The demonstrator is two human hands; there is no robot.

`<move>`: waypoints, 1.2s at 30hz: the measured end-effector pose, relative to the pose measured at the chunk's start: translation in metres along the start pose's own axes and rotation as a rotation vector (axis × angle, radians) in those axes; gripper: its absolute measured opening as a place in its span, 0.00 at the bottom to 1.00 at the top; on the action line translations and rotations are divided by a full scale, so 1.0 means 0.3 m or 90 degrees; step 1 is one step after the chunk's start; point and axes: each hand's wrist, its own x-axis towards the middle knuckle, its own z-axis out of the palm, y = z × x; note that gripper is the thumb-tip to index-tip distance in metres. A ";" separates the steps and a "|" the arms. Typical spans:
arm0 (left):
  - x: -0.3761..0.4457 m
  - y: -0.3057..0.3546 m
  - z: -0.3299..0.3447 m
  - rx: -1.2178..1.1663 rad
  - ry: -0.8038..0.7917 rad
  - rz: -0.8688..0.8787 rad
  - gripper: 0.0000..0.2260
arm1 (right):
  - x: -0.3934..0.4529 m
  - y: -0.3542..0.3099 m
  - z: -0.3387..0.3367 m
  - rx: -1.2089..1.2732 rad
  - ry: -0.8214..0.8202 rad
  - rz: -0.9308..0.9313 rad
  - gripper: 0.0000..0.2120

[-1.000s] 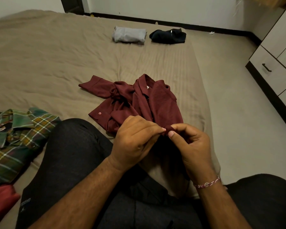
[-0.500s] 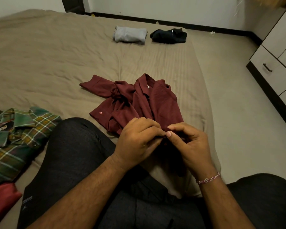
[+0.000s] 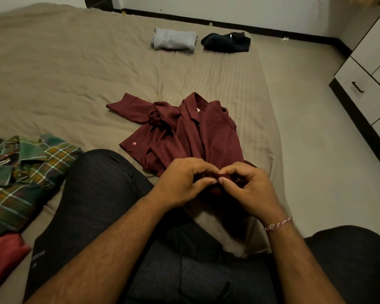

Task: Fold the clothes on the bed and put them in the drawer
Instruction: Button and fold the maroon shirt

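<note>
A crumpled maroon shirt [image 3: 191, 132] lies on the tan bed [image 3: 75, 73] just beyond my knees. My left hand [image 3: 182, 183] and my right hand [image 3: 248, 187] meet at its near hem, fingertips pinching the fabric between them. A folded grey garment [image 3: 173, 41] and a folded dark garment [image 3: 226, 42] sit side by side at the far end of the bed. A green plaid shirt [image 3: 20, 174] lies unfolded at the left, with a red cloth [image 3: 2, 257] below it.
A white drawer unit [image 3: 369, 84] with a dark handle stands at the right wall, across a strip of bare floor [image 3: 316, 139]. My legs in dark trousers [image 3: 92, 205] fill the foreground. A dark baseboard runs along the far wall.
Both hands have stayed at the shirt's near hem, fingers working the fabric with small shifts. The shirt and the other clothes have not moved.
</note>
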 end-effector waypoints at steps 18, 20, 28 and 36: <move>0.005 0.017 0.021 -0.019 0.114 -0.007 0.18 | 0.008 0.005 0.070 0.358 0.107 0.153 0.08; 0.008 0.016 0.020 -0.035 0.112 -0.005 0.18 | 0.005 0.006 0.080 0.392 0.126 0.164 0.09; 0.006 0.012 0.017 -0.071 0.103 -0.011 0.17 | 0.004 -0.001 0.086 0.391 0.136 0.103 0.11; 0.006 0.010 0.020 -0.110 0.108 -0.041 0.17 | 0.007 -0.003 0.099 0.292 0.187 0.031 0.09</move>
